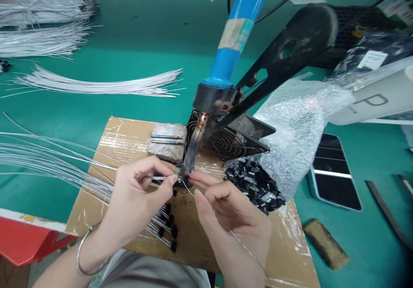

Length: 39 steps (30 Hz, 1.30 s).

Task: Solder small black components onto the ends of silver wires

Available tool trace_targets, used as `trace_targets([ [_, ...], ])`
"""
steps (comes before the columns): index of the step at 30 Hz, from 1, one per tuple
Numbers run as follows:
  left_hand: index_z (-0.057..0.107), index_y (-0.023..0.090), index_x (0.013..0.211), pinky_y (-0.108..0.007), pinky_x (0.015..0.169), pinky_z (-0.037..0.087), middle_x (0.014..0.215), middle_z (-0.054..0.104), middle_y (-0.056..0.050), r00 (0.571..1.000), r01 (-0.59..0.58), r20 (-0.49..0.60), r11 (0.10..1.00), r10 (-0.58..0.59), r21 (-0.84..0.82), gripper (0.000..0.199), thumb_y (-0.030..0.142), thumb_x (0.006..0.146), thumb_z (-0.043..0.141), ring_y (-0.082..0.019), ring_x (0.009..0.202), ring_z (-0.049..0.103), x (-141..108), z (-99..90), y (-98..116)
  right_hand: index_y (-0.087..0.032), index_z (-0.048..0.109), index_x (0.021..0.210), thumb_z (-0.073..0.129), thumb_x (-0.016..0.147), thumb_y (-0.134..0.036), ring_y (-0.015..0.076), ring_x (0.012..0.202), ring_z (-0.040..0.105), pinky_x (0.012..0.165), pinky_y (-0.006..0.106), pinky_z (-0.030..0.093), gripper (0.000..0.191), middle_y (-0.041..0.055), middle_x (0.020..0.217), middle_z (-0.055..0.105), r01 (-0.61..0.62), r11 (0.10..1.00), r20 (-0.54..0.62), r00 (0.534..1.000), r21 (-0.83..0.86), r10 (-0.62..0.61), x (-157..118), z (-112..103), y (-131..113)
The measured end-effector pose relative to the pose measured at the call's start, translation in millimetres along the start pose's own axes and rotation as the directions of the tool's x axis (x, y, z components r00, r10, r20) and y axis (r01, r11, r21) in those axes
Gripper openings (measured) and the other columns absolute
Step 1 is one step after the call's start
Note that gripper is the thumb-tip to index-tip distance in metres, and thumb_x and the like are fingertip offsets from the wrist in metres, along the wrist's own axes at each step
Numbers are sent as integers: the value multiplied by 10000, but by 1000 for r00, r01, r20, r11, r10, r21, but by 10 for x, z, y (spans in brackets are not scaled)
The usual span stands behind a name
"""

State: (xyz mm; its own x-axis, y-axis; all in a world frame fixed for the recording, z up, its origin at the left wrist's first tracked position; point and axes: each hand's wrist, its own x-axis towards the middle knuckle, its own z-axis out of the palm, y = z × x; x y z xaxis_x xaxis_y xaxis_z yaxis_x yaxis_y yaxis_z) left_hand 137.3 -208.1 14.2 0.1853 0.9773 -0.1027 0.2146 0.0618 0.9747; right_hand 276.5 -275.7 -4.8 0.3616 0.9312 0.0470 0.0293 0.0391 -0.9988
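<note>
A soldering iron (230, 43) with a blue handle is clamped in a black metal bracket (284, 49), its tip pointing down. Just left of that tip, my left hand (135, 197) pinches a thin white wire (109, 166), whose end is hard to make out. Between its thumb and fingers my right hand (238, 219) grips a strand of solder wire (247, 249), one end reaching toward the tip. Under my left wrist lie several white wires (58, 167), some ending in black connectors (167, 221). My hands hide part of the work.
Loose black parts (254, 185) spill from a bubble-wrap bag (293, 120) on the cardboard (290, 245). A fan (222, 144) sits behind the tip, beside a pale block (167, 152). To the right lie a phone (335, 172) and a brown block (325, 243). Wire bundles (97, 86) lie behind.
</note>
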Motion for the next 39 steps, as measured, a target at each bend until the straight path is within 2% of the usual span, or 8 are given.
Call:
trace_targets([
  [9, 714, 182, 735, -150, 644, 494, 816, 753, -7, 1000, -30, -2, 999, 30, 14, 89, 124, 799, 692, -100, 734, 689, -14, -6, 6, -192, 597, 705, 706, 905, -217, 180, 1027, 749, 955, 274, 590, 230, 53, 1049, 771, -20, 999, -78, 997, 35, 22, -18, 71, -55],
  [12, 706, 181, 724, -156, 661, 501, 814, 750, -9, 999, -40, -3, 999, 40, 16, 94, 123, 797, 693, -103, 742, 692, -22, -8, 7, -197, 589, 706, 697, 914, -223, 158, 1053, 738, 944, 227, 574, 236, 36, 1056, 769, -25, 1000, -92, 995, 17, 27, -20, 59, -41],
  [16, 706, 181, 722, -158, 668, 506, 804, 748, -9, 999, -48, -5, 999, 49, 17, 97, 125, 799, 685, -106, 747, 697, -28, -13, 3, -206, 598, 740, 693, 913, -182, 123, 1065, 733, 910, 151, 557, 199, 11, 1093, 763, 26, 999, -17, 999, -34, -27, -19, 12, 2],
  [20, 709, 186, 728, -135, 652, 500, 808, 754, 3, 999, -50, -8, 999, 51, 18, 110, 106, 795, 676, -89, 735, 692, -14, -6, 7, -210, 592, 753, 686, 919, -165, 92, 1074, 727, 920, 109, 535, 197, -18, 1100, 761, 42, 999, -11, 999, -24, -42, -10, -1, 25],
  [25, 702, 185, 714, -124, 640, 495, 799, 755, 4, 999, -42, -5, 999, 42, 18, 105, 106, 779, 678, -85, 729, 688, 6, 9, 23, -202, 599, 745, 686, 914, -145, 106, 1076, 730, 948, 138, 547, 198, -6, 1106, 763, 30, 999, -6, 1000, -13, -30, -6, 17, 10],
  [31, 705, 182, 721, -183, 565, 455, 784, 742, -16, 1000, -21, -6, 998, 22, 58, 80, 166, 794, 677, -112, 676, 658, -15, 0, 17, -204, 607, 742, 702, 901, -158, 122, 1039, 742, 868, 140, 574, 190, 5, 1087, 764, 41, 999, -26, 999, -24, -41, -17, 21, 9],
  [34, 706, 181, 716, -190, 570, 457, 800, 749, -24, 999, -39, -7, 997, 39, 60, 82, 173, 792, 676, -116, 679, 658, -16, -5, 12, -203, 617, 739, 709, 890, -162, 143, 1027, 746, 911, 187, 577, 181, 23, 1060, 770, 44, 999, -43, 998, -32, -45, -23, 23, 6],
  [39, 709, 182, 721, -159, 599, 468, 819, 756, -12, 999, -44, -6, 998, 44, 47, 90, 149, 798, 675, -97, 692, 661, -13, -6, 9, -198, 604, 719, 689, 912, -210, 164, 1024, 743, 833, 194, 591, 211, 51, 1060, 769, 19, 1000, -77, 997, -17, -21, -37, 48, -27],
])
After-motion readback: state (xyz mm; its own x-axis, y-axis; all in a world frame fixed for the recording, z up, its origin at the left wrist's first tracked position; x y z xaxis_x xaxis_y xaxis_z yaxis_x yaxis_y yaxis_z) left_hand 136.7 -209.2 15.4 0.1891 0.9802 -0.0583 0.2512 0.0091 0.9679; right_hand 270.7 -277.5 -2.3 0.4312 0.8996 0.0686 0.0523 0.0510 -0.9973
